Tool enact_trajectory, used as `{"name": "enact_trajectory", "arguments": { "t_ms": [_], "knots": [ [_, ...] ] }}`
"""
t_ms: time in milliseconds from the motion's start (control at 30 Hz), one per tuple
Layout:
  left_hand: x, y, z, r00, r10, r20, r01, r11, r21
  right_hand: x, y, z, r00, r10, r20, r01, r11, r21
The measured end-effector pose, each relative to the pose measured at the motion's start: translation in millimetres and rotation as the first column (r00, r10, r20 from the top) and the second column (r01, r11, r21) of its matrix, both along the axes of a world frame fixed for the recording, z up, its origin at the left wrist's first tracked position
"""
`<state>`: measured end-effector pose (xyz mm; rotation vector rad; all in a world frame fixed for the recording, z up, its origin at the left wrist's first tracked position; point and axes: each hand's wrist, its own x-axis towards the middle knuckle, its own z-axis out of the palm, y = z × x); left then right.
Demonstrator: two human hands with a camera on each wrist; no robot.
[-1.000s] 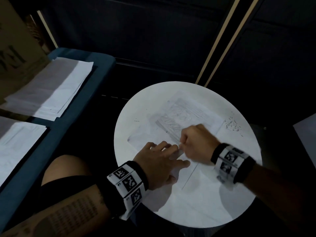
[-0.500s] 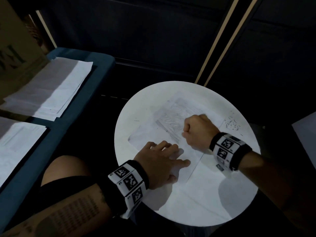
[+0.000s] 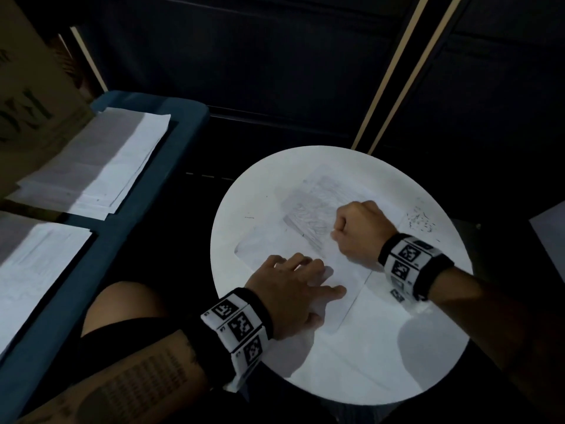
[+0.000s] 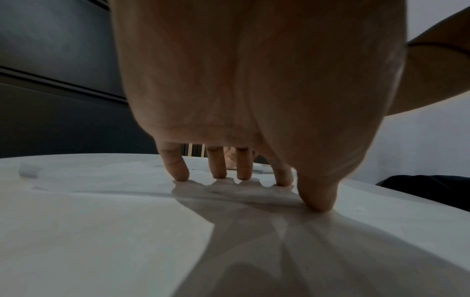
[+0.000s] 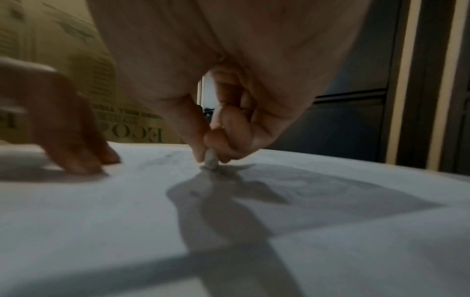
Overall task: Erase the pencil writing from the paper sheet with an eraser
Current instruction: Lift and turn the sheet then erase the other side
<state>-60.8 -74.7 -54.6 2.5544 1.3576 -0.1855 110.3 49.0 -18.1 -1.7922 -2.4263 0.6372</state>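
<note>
A white paper sheet [image 3: 342, 270] with a grey pencil-scribbled patch [image 3: 308, 221] lies on the round white table [image 3: 351, 362]. My left hand [image 3: 293, 289] lies flat on the sheet's near part, fingertips [image 4: 182, 172] and thumb pressing it down. My right hand [image 3: 357, 231] is curled into a fist at the right edge of the scribble. In the right wrist view its thumb and fingers pinch a small grey eraser [image 5: 211, 159] whose tip touches the paper [image 5: 254, 201]. The head view hides the eraser under the fist.
Dark eraser crumbs [image 3: 422, 221] lie on the table at the far right. Stacks of paper [image 3: 101, 166] sit on a blue bench [image 3: 171, 142] to the left, beside a cardboard box [image 3: 27, 96]. My knee [image 3: 122, 307] is under the table's left rim.
My right hand has moved away from my left hand, up and right along the scribbled patch, with the eraser. The left hand has stayed pressed on the sheet.
</note>
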Motion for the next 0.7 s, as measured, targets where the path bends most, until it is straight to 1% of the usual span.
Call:
{"name": "enact_trajectory", "arguments": {
  "t_ms": [100,233,267,333,367,400,500,533,600,633,700],
  "knots": [
    [0,-1,3,1.000,0.009,-0.024,-0.009,1.000,-0.029,-4,-20,-6,0.995,0.095,-0.038,-0.099,0.989,-0.112],
    [-1,0,-2,1.000,-0.006,-0.023,0.007,1.000,0.009,1,-4,-2,0.999,0.044,0.002,-0.044,0.999,-0.005],
    [-1,0,-3,1.000,0.000,-0.020,0.000,1.000,0.009,0,-6,-2,0.999,0.049,0.005,-0.049,0.999,-0.017],
    [-1,-2,-1,0.999,0.017,-0.039,-0.017,1.000,-0.018,-3,-19,-6,0.995,0.102,0.002,-0.101,0.990,-0.102],
    [-1,-2,0,0.999,0.015,-0.043,-0.016,1.000,-0.026,-3,-24,-7,0.993,0.116,-0.013,-0.117,0.986,-0.120],
    [-1,-1,1,0.999,0.006,-0.046,-0.008,0.999,-0.031,-1,-22,-6,0.995,0.101,-0.017,-0.102,0.988,-0.114],
    [-1,0,0,0.999,-0.015,-0.038,0.015,1.000,0.010,3,-11,-2,0.999,0.038,-0.004,-0.038,0.999,-0.032],
    [-1,0,0,0.999,-0.009,-0.037,0.009,1.000,-0.008,1,-14,-2,0.999,0.050,0.006,-0.050,0.997,-0.052],
    [-1,-2,1,0.999,0.008,-0.038,-0.010,0.998,-0.057,-2,-23,-6,0.996,0.079,-0.043,-0.084,0.985,-0.152],
    [-1,-2,3,0.999,0.013,-0.031,-0.015,0.998,-0.059,-2,-22,-7,0.996,0.077,-0.054,-0.085,0.983,-0.162],
    [0,-2,4,1.000,0.002,-0.031,-0.003,0.999,-0.055,3,-12,-5,0.999,0.032,-0.022,-0.033,0.996,-0.085]
  ]
}}
